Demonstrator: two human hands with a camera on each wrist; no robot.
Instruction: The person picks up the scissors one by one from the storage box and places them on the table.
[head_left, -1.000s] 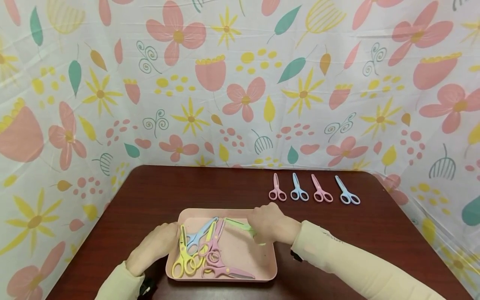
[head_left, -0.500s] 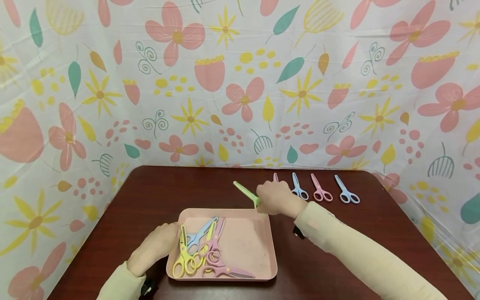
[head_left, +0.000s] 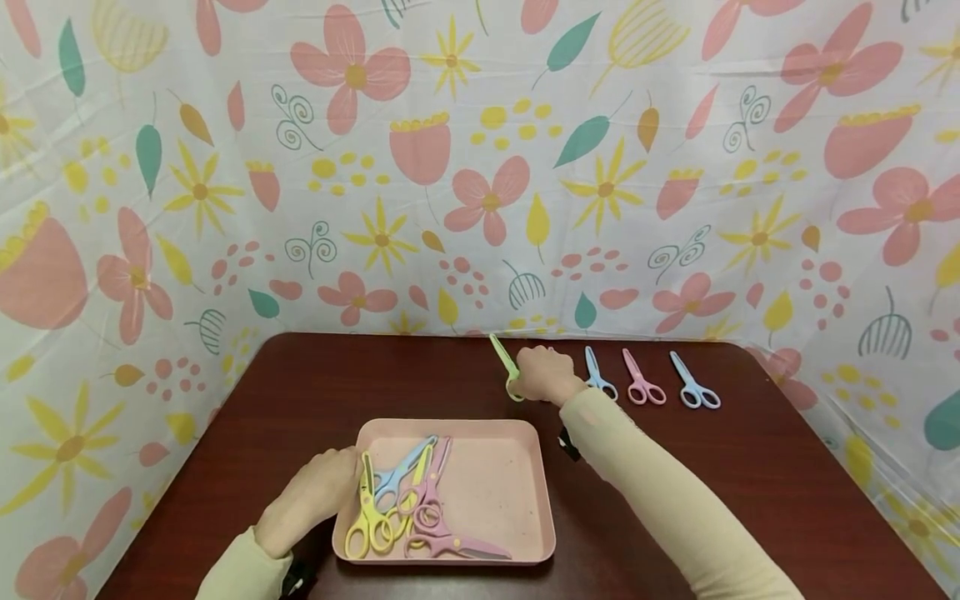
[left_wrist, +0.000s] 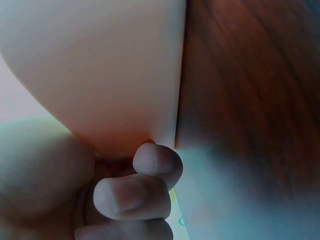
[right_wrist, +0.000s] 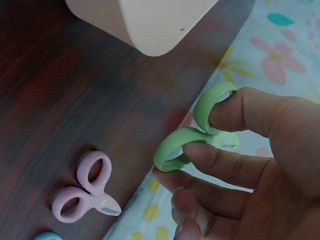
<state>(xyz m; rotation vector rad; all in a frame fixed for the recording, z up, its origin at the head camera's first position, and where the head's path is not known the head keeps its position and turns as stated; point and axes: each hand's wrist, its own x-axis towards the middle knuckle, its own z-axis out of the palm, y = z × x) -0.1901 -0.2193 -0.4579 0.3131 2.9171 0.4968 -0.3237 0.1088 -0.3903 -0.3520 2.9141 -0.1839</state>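
Observation:
In the head view my right hand holds light green scissors over the back of the table, blades pointing away and to the left. Seen from the right wrist, its thumb and fingers are in and around the green handle loops. My left hand grips the left side of a pink tray; the left wrist view has curled fingers at the end of the tray's wall, the thumb opposite. Inside the tray's left half lie yellow scissors, blue scissors and pink scissors, some overlapping.
Right of my right hand, blue scissors, pink scissors and more blue scissors lie in a row. Pink scissors mostly hidden by that hand show in the right wrist view. A flowered cloth hangs behind the brown table.
My right hand has lifted the green scissors out of the tray and carried them up toward the table's back edge, left of the row. The left hand has stayed at the tray.

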